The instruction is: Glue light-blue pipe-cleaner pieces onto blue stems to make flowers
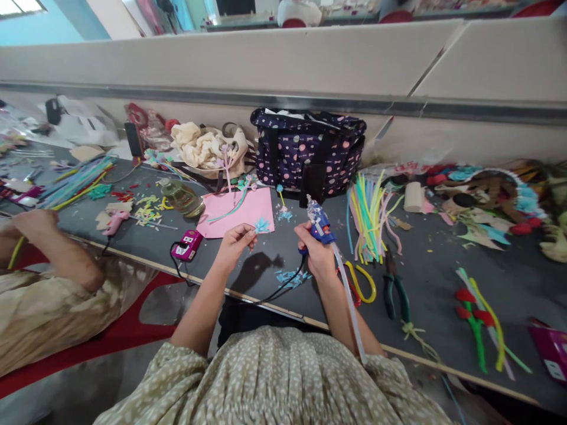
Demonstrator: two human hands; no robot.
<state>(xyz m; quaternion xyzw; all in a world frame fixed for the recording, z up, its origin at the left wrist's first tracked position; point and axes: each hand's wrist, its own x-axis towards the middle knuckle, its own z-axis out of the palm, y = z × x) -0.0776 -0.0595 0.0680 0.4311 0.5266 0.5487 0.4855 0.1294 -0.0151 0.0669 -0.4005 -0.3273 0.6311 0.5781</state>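
My left hand (pixel 239 241) pinches a small light-blue flower (pixel 262 225) between thumb and fingers, above the edge of a pink sheet (pixel 234 213). My right hand (pixel 315 251) is wrapped round a dark-blue glue gun (pixel 321 223), its nozzle pointing up and away from me. A long, whitish glue stick (pixel 346 289) runs out of the gun's back over my right forearm. Below the hands, short blue pieces (pixel 292 278) lie scattered on the dark table. Just beyond the gun stands a small blue-and-yellow flower piece (pixel 282 202).
A polka-dotted bag (pixel 308 150) stands against the partition. To the right lie pipe cleaners (pixel 367 218), green-handled pliers (pixel 396 289) and red flowers (pixel 473 313). A glass bottle (pixel 182 199), purple box (pixel 188 245) and pink glue gun (pixel 117 223) are left, near another person's arm (pixel 57 248).
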